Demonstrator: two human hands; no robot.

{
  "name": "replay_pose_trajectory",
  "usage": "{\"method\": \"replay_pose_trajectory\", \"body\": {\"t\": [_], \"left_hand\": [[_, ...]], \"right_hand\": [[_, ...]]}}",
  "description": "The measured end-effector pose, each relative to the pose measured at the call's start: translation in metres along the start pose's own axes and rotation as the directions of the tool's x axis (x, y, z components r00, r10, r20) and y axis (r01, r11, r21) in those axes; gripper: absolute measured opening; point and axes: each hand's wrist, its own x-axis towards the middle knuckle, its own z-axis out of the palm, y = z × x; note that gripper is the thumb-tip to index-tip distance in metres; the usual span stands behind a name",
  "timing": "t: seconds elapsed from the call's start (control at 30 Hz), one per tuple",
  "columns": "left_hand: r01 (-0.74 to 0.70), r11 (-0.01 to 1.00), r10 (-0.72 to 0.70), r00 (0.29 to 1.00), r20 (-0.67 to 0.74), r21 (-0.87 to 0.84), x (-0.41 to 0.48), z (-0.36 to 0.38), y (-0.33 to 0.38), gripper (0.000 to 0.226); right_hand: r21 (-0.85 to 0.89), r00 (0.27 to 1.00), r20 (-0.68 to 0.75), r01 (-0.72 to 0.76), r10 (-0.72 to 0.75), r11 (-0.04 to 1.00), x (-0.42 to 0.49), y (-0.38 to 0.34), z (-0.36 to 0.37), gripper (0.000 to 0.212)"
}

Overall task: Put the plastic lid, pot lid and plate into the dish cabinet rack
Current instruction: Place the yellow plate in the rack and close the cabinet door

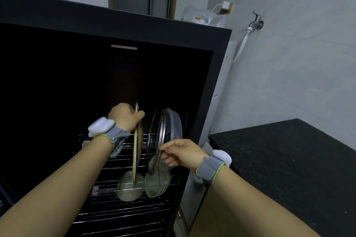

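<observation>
Inside the dark dish cabinet (221, 48) a wire rack (123, 215) holds items on edge. My left hand (125, 116) grips the top rim of a plate (137, 150), which stands upright in the rack with its lower edge between the wires. To its right stands a glass pot lid (157, 142) with a metal rim. Behind that leans a clear plastic lid (176, 127). My right hand (182, 152) is beside the pot lid's rim, fingertips touching or nearly touching it, fingers loosely curled.
A black speckled countertop (285, 169) lies to the right. A tap (257, 21) with a white hose is on the right wall. A plastic bag (204, 16) sits behind the cabinet's top. Reflections of the plate and lid show below the rack.
</observation>
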Motion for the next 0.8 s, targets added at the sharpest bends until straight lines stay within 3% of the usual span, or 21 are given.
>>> {"method": "replay_pose_trajectory", "body": {"t": [0.53, 0.67, 0.8], "left_hand": [[0.031, 0.999, -0.029, 0.999, -0.036, 0.044, 0.008, 0.000, 0.001, 0.039], [0.023, 0.998, -0.024, 0.999, -0.021, -0.060, 0.003, 0.010, 0.012, 0.034], [0.095, 0.957, -0.073, 0.993, 0.090, -0.275, -0.004, 0.025, 0.023, 0.030]], "right_hand": [[0.048, 1.000, 0.012, -0.004, 0.003, 0.999, -0.002, 0.002, 0.001, 0.025], [0.041, 1.000, 0.009, -0.004, 0.004, 0.999, -0.002, 0.004, 0.001, 0.024], [0.020, 1.000, -0.013, -0.005, 0.005, 1.000, -0.001, 0.003, -0.002, 0.025]]}}
